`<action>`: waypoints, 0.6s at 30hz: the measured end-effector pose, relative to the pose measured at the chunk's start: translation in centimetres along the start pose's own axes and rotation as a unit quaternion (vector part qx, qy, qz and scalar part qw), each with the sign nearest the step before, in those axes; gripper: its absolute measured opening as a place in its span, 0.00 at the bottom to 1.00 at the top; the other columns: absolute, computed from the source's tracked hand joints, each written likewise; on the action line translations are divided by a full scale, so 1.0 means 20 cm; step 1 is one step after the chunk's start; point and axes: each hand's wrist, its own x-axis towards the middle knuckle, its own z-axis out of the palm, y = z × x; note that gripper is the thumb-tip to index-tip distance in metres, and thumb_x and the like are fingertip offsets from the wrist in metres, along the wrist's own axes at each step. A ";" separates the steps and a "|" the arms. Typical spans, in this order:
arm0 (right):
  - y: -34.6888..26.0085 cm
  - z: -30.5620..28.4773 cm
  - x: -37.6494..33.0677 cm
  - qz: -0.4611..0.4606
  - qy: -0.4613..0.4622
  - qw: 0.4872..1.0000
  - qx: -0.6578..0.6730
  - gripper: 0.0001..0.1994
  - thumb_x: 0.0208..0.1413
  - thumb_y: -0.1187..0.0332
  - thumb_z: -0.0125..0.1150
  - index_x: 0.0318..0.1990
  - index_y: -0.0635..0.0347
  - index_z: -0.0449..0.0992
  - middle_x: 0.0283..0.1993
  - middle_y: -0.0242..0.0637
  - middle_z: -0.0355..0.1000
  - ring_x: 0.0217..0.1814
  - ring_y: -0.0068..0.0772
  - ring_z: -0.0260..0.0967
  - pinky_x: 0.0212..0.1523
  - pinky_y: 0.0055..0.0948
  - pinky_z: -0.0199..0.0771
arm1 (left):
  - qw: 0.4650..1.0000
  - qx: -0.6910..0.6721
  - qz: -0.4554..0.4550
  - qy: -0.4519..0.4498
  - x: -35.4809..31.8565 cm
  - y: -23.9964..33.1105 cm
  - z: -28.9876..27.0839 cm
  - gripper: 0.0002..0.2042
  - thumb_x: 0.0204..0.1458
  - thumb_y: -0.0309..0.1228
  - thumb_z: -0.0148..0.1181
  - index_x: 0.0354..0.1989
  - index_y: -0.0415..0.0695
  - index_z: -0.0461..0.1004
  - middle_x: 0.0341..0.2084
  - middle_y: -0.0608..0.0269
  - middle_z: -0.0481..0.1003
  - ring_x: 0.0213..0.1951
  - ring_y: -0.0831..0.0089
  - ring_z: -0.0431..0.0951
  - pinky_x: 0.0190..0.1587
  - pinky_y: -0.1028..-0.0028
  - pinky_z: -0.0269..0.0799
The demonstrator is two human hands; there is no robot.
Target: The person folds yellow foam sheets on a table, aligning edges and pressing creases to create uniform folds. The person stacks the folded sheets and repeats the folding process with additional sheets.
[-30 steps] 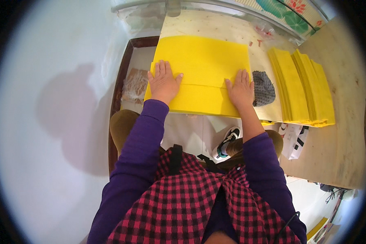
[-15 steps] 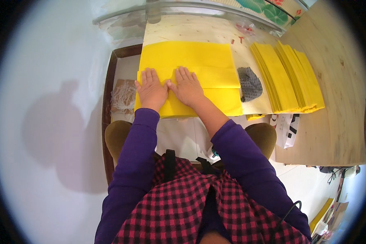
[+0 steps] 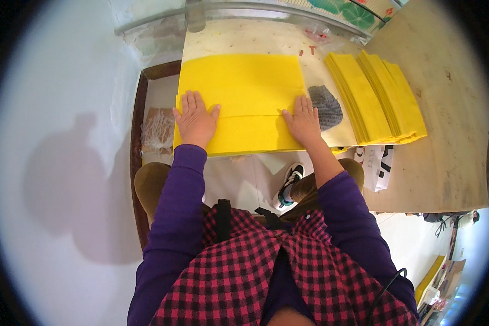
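Note:
A large sheet of bright yellow, felt-like fabric (image 3: 244, 81) lies on the wooden table in front of me, its near part folded over so that a crease or edge runs across it. My left hand (image 3: 195, 120) rests flat on its left side, fingers stretched out. On the right side my right hand (image 3: 303, 120) presses flat too, fingers extended, close to the sheet's right edge. Neither hand grips anything. Just right of my right hand sits a dark grey knitted cloth (image 3: 326, 107), partly hidden by the fingers.
Folded yellow fabric stacks (image 3: 375, 100) lie at the table's right. A wooden panel (image 3: 440, 108) stands beyond them. White shredded strands (image 3: 157, 130) lie left of the table, by the wall (image 3: 54, 81). A white bag (image 3: 377, 168) is below the right edge. A metal rail (image 3: 271, 10) runs behind.
My right hand has slid right across the yellow fabric, away from my left hand, to near the right edge. My left hand stays on the left side. My shoe has come into view below.

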 end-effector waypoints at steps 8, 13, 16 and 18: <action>0.11 -0.12 -0.12 0.010 0.073 0.947 0.312 0.24 0.62 0.61 0.50 0.59 0.71 0.61 0.59 0.49 0.66 0.58 0.46 0.67 0.56 0.41 0.68 | 1.000 -0.013 0.002 0.005 0.00 -0.01 0.01 0.36 0.60 0.54 0.39 0.68 0.38 0.49 0.69 0.52 0.48 0.71 0.60 0.45 0.68 0.47 0.38; 0.11 -0.16 -0.16 0.196 -0.070 0.682 0.701 0.17 0.64 0.66 0.48 0.51 0.73 0.64 0.43 0.49 0.71 0.44 0.41 0.73 0.43 0.31 0.78 | 1.000 -0.011 0.000 0.004 0.01 -0.01 0.02 0.36 0.60 0.54 0.39 0.68 0.39 0.49 0.69 0.52 0.48 0.71 0.61 0.45 0.68 0.47 0.38; 0.13 -0.14 -0.09 0.225 -0.076 0.607 0.758 0.17 0.64 0.65 0.48 0.49 0.74 0.64 0.41 0.52 0.70 0.42 0.41 0.74 0.42 0.30 0.80 | 1.000 -0.008 0.001 0.005 0.01 -0.01 0.02 0.36 0.60 0.54 0.39 0.68 0.39 0.49 0.69 0.52 0.48 0.71 0.61 0.45 0.67 0.47 0.39; 0.15 -0.13 -0.03 0.229 -0.081 0.588 0.771 0.17 0.64 0.65 0.49 0.49 0.74 0.65 0.41 0.52 0.71 0.41 0.41 0.75 0.39 0.29 0.81 | 1.000 -0.006 0.001 0.008 0.01 -0.01 0.02 0.36 0.60 0.54 0.39 0.68 0.38 0.50 0.69 0.52 0.48 0.71 0.61 0.45 0.67 0.47 0.39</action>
